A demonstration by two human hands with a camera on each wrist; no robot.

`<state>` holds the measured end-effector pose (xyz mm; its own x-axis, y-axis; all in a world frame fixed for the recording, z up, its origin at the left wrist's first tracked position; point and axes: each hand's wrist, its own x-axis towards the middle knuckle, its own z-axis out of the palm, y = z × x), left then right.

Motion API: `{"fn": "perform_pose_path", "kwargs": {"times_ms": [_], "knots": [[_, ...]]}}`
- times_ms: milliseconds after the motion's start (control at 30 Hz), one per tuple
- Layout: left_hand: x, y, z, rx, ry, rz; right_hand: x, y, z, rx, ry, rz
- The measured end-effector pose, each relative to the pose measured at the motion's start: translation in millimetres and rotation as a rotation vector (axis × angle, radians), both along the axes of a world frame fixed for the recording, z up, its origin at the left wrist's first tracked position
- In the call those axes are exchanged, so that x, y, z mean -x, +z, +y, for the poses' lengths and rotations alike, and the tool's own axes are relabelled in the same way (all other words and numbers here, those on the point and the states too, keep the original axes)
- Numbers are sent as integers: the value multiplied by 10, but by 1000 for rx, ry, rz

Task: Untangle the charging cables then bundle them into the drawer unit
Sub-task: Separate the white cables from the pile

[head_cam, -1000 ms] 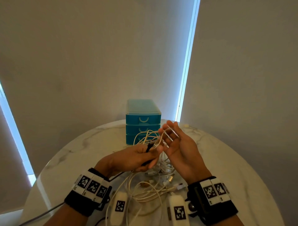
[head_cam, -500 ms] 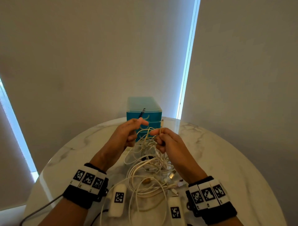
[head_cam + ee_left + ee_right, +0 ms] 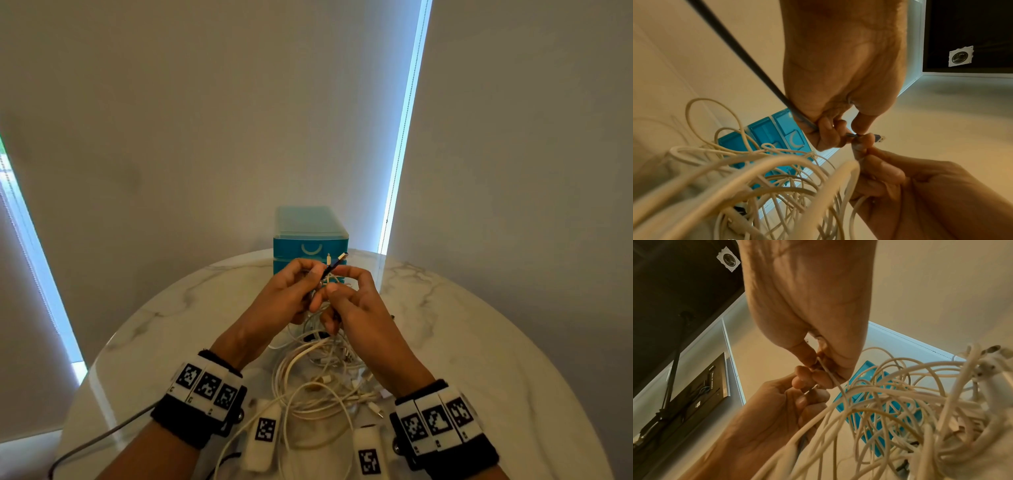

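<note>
A tangle of white charging cables (image 3: 318, 383) lies on the round marble table (image 3: 479, 359), with loops lifted up to my hands. My left hand (image 3: 291, 291) pinches a black cable (image 3: 735, 48) just behind its USB plug (image 3: 337, 262), which points up and right. My right hand (image 3: 352, 294) meets it fingertip to fingertip and pinches a thin white cable (image 3: 830, 374). The blue drawer unit (image 3: 310, 236) stands shut behind both hands. In the wrist views the cable tangle (image 3: 764, 181) and cable loops (image 3: 910, 402) hang below the fingers.
Two white tagged blocks (image 3: 262, 435) (image 3: 368, 455) lie at the near table edge between my wrists. A grey lead (image 3: 102, 438) runs off the table's left side. Walls and a bright window strip (image 3: 404, 120) stand behind the table.
Both hands have come together in front of the drawer unit. The left hand swung the black plug from its own side toward the right hand, whose palm was open a second ago and now pinches.
</note>
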<state>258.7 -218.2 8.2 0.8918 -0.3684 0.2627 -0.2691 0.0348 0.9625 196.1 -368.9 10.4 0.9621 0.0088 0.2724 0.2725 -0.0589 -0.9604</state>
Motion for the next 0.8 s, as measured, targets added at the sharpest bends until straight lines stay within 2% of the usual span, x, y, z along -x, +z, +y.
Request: {"fn": "perform_pose_path", "kwargs": {"times_ms": [200, 267, 367, 400, 533, 600, 667, 733, 767, 800], "knots": [[103, 70, 0, -11, 90, -160, 9, 19, 21, -11, 2, 31], [64, 89, 42, 132, 145, -152, 32, 11, 36, 21, 58, 92], [-119, 141, 253, 452, 233, -117, 63, 18, -29, 113, 263, 161], [-198, 156, 339, 562, 254, -79, 67, 40, -77, 62, 307, 165], [-384, 120, 556, 899, 247, 110, 57, 177, -327, -399, 412, 173], [-459, 79, 663, 1057, 273, 196, 76, 206, -438, -459, 476, 160], [-571, 49, 850, 1252, 317, 278, 101, 222, -554, -571, 505, 99], [-667, 25, 1056, 1422, 316, 310, 104, 231, -703, -789, 560, 12], [-686, 21, 1130, 1457, 297, 310, 111, 243, -751, -879, 580, -30], [-688, 14, 1175, 1413, 289, 293, 119, 263, -771, -922, 579, -54]]}}
